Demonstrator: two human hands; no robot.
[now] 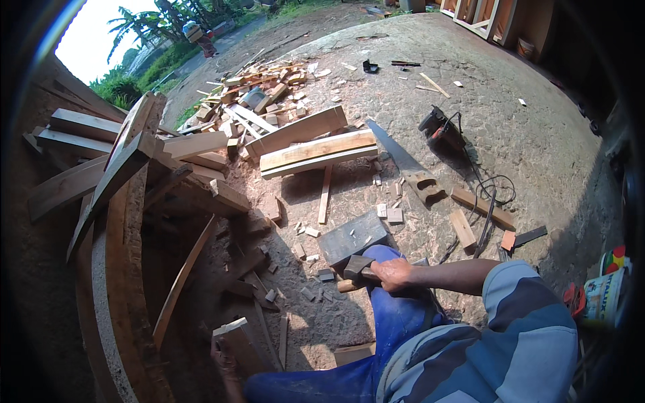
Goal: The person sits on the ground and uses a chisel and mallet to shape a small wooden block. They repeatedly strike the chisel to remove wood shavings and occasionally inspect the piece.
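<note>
My right hand is closed around a hammer with a dark, blocky head, held over my right knee. Just below that head lies a rounded wooden piece like a handle, partly hidden. At the lower left, my left hand grips the side of a thick wooden block beside my left leg; some of its fingers are in shadow. A dark grey rectangular block rests on the ground in front of my right knee, small chips on top.
Long timbers are stacked at the left. Ahead lie planks, a handsaw and a heap of offcuts. A corded power tool stands to the right. A white bag is at the right edge; a person is far off.
</note>
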